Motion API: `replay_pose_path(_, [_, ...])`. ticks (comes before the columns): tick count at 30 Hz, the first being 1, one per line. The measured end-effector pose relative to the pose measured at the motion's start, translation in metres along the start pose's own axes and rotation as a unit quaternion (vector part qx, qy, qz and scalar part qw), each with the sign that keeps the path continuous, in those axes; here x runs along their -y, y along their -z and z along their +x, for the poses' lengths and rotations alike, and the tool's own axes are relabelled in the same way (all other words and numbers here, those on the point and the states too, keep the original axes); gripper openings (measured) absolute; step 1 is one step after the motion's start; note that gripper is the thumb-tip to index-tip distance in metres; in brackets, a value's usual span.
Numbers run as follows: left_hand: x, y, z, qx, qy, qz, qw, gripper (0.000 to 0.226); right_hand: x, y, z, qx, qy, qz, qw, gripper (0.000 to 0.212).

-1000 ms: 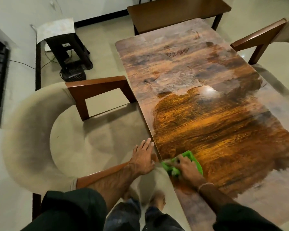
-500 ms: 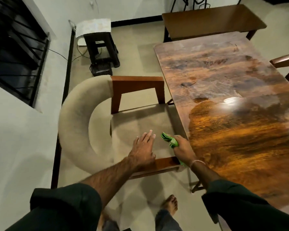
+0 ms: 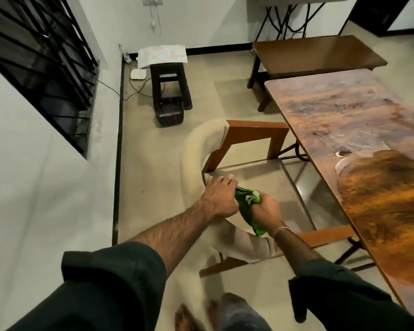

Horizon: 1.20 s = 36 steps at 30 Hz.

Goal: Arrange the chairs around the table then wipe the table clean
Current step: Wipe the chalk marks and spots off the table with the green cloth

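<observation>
Head view: barred window (image 3: pixel 46 68) left, streaked bench (image 3: pixel 344 115) right, long axis running away. Chair (image 3: pixel 249 177) faces bench. Right hand (image 3: pixel 268 213) grips green cloth (image 3: pixel 245 201); left hand (image 3: pixel 219 195), grip unclear.

The beige floor (image 3: pixel 148 163) is carrying it all. The table (image 3: pixel 344 111) is running from 2 down to 4 o'clock, its top shining dark and glossy towards 4 and showing dull and smeared at 2. A bench (image 3: pixel 316 53) is standing at 1 o'clock, just beyond the table's far end. The chair (image 3: pixel 261 177) is sitting in the middle, just beside the table's long edge. At 11 o'clock a stool (image 3: pixel 170 77) is standing near the wall (image 3: pixel 46 199), bearing a pale slab (image 3: pixel 163 54). A black grille box (image 3: pixel 169 113) is lying at its foot, with a white box (image 3: pixel 138 74) and cables (image 3: pixel 120 94) trailing behind.
</observation>
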<state>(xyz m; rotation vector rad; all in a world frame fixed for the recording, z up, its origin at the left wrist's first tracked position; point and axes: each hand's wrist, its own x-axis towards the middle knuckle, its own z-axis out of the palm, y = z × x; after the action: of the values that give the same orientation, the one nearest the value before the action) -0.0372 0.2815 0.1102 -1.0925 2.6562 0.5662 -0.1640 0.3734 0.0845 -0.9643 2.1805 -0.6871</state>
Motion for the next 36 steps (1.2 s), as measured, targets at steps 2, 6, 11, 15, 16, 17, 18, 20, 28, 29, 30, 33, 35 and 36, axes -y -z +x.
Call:
replay_pose_path(2, [0.018, 0.008, 0.003, 0.004, -0.012, 0.003, 1.0, 0.074, 0.016, -0.013, 0.005, -0.014, -0.016, 0.003, 1.0, 0.028])
replay_pose_path(6, [0.053, 0.02, 0.019, 0.044, -0.058, -0.001, 0.997, 0.077, 0.035, -0.044, 0.029, -0.052, -0.081, 0.074, 0.993, 0.015])
replay_pose_path(11, [0.092, 0.034, 0.071, 0.091, -0.127, 0.03, 0.987, 0.078, 0.046, -0.085, 0.07, -0.112, -0.163, 0.197, 0.96, 0.014])
replay_pose_path(15, [0.115, 0.05, 0.122, 0.116, -0.184, 0.046, 0.975, 0.074, 0.06, -0.11, 0.112, -0.16, -0.233, 0.308, 0.908, 0.014])
replay_pose_path(16, [0.121, 0.055, 0.136, 0.126, -0.198, 0.052, 0.971, 0.074, 0.063, -0.115, 0.125, -0.179, -0.254, 0.326, 0.893, 0.015])
replay_pose_path(17, [0.127, 0.059, 0.15, 0.133, -0.213, 0.063, 0.966, 0.074, 0.066, -0.119, 0.135, -0.195, -0.268, 0.338, 0.881, 0.016])
replay_pose_path(18, [0.133, 0.063, 0.162, 0.138, -0.227, 0.081, 0.961, 0.074, 0.071, -0.122, 0.144, -0.207, -0.276, 0.344, 0.873, 0.018])
replay_pose_path(20, [0.142, 0.077, 0.194, 0.14, -0.264, 0.118, 0.947, 0.074, 0.083, -0.121, 0.164, -0.227, -0.298, 0.35, 0.858, 0.02])
replay_pose_path(28, [0.169, 0.118, 0.313, 0.134, -0.385, 0.182, 0.895, 0.068, 0.139, -0.088, 0.244, -0.317, -0.327, 0.321, 0.83, 0.026])
replay_pose_path(29, [0.171, 0.125, 0.33, 0.133, -0.402, 0.184, 0.887, 0.067, 0.145, -0.083, 0.257, -0.328, -0.33, 0.315, 0.827, 0.025])
replay_pose_path(30, [0.173, 0.13, 0.343, 0.134, -0.416, 0.189, 0.879, 0.066, 0.15, -0.08, 0.269, -0.339, -0.332, 0.308, 0.825, 0.024])
replay_pose_path(33, [0.179, 0.151, 0.387, 0.132, -0.451, 0.193, 0.861, 0.066, 0.173, -0.063, 0.304, -0.366, -0.32, 0.246, 0.839, 0.02])
replay_pose_path(35, [0.184, 0.164, 0.417, 0.143, -0.47, 0.185, 0.851, 0.067, 0.188, -0.055, 0.326, -0.375, -0.319, 0.189, 0.85, 0.015])
replay_pose_path(36, [0.187, 0.17, 0.432, 0.149, -0.48, 0.184, 0.845, 0.067, 0.195, -0.051, 0.336, -0.381, -0.323, 0.172, 0.849, 0.013])
